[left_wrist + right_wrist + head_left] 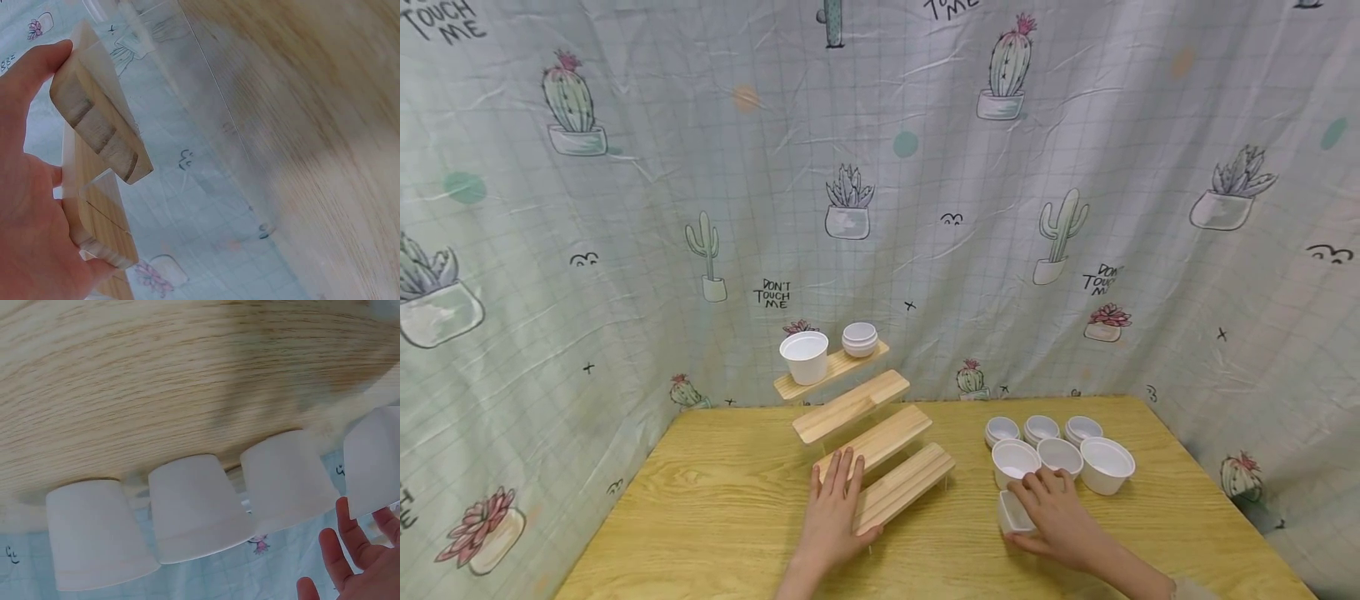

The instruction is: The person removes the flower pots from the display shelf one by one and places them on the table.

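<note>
Gripping a square white pot (1011, 515) in the right hand (1056, 512), between a stepped wooden rack (853, 407) and the right edge of the surface (722, 492); pointing its mouth roughly upward and narrowing toward the base. Running the rack's planks lengthwise from near left toward the back right corner, climbing step by step toward the back edge. Hiding part of the pot behind the fingers, cutting it off at the border of the right wrist view, and leaving contact between base and surface impossible to tell. Pinching the pot between thumb on the near side and curled fingers at the far rim. Resting the left hand (835, 508) on the rack, fingers spread and straight over the second-lowest plank (887, 436), thumb touching the lowest plank (906, 487). Standing just beyond the gripped pot: three tapered round pots (1060, 458).
</note>
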A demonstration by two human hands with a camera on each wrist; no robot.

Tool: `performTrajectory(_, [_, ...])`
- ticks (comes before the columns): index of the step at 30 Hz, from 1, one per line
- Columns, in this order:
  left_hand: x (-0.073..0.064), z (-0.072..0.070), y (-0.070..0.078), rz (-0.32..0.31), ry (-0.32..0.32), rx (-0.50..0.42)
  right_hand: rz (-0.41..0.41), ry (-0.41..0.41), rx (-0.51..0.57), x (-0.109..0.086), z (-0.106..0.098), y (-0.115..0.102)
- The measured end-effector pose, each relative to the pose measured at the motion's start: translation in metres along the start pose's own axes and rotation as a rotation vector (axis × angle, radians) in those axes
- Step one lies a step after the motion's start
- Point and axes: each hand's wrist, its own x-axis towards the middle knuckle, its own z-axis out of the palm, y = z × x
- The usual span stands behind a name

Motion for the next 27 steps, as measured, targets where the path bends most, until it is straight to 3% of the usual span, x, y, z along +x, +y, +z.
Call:
performTrajectory(10, [-0.0024, 0.0061, 0.0001, -0.013, 0.018, -0.034, -0.003, 0.001, -0.016, -0.0052, 0.0035, 0.0032])
performTrajectory(17, [-0.0033, 0.0085, -0.0014, 0.019, 0.09, 0.013, -0.011, -0.006, -0.022, -0.0074, 0.0064, 0.0048])
performTrajectory(27, [-0.0001, 0.0044, -0.0025, -0.019, -0.044, -0.018, -0.03, 0.017, -0.024, -0.008, 0.0098, 0.0054])
